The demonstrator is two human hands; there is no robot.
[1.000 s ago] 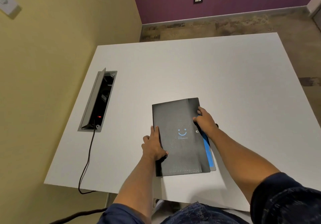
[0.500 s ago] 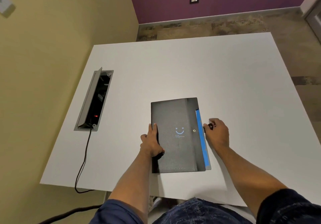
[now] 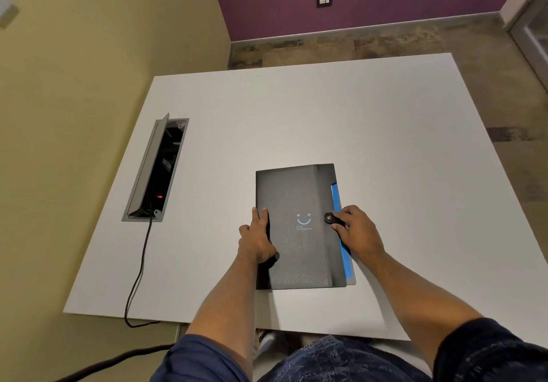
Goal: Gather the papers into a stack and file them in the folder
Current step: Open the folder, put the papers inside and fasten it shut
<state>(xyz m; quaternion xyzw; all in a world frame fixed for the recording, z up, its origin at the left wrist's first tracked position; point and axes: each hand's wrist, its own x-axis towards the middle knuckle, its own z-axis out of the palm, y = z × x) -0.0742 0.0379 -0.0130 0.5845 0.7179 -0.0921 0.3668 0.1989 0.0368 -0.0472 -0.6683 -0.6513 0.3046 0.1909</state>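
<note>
Now your wide white table (image 3: 370, 120) carries the closed dark grey folder (image 3: 293, 251) near its front edge, a blue strip showing along its right side; no loose papers are visible, so they are probably filed inside. Your left hand (image 3: 257, 240) lies on the spine edge with fingers extended, likely steadying it. Your right hand (image 3: 357, 232) pinches the small black snap tab (image 3: 331, 218) over the cover, apparently fastening it.

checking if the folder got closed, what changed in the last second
The right hand left the folder's right edge, drew back to the table, then returned pinching the black snap tab, bringing it over onto the cover. The left hand kept pressing the folder's left edge; the folder stayed in place.
</note>
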